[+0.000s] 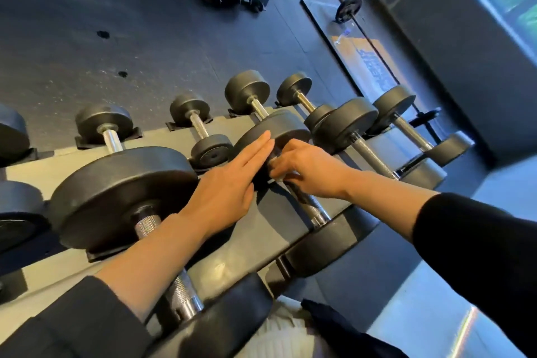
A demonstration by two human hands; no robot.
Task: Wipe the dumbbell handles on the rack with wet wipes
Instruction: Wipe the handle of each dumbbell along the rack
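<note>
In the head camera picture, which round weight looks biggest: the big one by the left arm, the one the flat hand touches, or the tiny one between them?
1. The large dumbbell head beside the left forearm looks biggest, though it is nearer the camera.
2. The head under the left hand.
3. The small dumbbell head between them.

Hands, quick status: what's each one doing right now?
Left hand: open, straight fingers resting flat against the dumbbell head.
Right hand: closed around a wet wipe on the dumbbell handle.
</note>
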